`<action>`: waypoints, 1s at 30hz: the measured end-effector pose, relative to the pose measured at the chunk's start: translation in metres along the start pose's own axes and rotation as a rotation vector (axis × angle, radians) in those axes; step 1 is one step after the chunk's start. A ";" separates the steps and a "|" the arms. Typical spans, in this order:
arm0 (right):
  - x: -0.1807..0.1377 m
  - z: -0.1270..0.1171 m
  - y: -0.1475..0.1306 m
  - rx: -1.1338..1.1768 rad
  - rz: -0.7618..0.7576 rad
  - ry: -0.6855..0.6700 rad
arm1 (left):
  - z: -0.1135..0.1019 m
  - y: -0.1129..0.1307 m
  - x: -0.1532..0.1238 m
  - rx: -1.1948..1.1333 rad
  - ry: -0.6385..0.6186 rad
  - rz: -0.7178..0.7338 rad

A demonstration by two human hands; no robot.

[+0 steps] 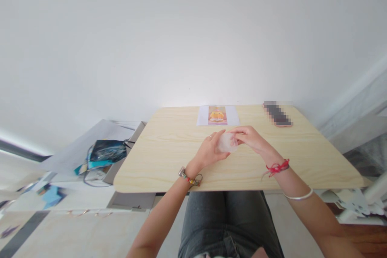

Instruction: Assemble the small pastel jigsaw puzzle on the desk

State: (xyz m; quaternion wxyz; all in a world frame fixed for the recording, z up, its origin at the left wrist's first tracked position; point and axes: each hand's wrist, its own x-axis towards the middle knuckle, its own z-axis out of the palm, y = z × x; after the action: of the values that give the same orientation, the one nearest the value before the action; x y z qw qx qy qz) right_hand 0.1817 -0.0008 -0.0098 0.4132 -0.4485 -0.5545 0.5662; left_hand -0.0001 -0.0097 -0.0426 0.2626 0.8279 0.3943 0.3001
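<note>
Over the middle of a light wooden table point(169, 161), both of my hands hold one small translucent, whitish object point(227, 143), perhaps a little plastic bag or cup. My left hand point(210, 150) wraps round its left side with a ring on one finger and a beaded bracelet at the wrist. My right hand point(249, 137) pinches its upper right edge with the fingertips; red string and a silver bangle circle that arm. What the object holds, if anything, is too faint to tell.
A white sheet with a yellow cartoon picture point(217, 115) lies at the table's far edge, close to the wall. A phone point(277, 114) lies at the far right. Left of the table, a dark bag point(107, 151) rests on boxes and papers.
</note>
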 end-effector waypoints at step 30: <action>0.075 -0.019 0.048 -0.550 -0.287 -0.166 | -0.077 -0.008 0.048 1.042 -0.286 0.328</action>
State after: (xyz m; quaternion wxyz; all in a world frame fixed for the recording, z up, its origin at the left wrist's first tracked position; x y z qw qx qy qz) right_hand 0.1822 0.0745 -0.0615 0.3054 -0.4127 -0.7763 0.3657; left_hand -0.0336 0.0487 0.0180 -0.1802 0.9311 0.3170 -0.0124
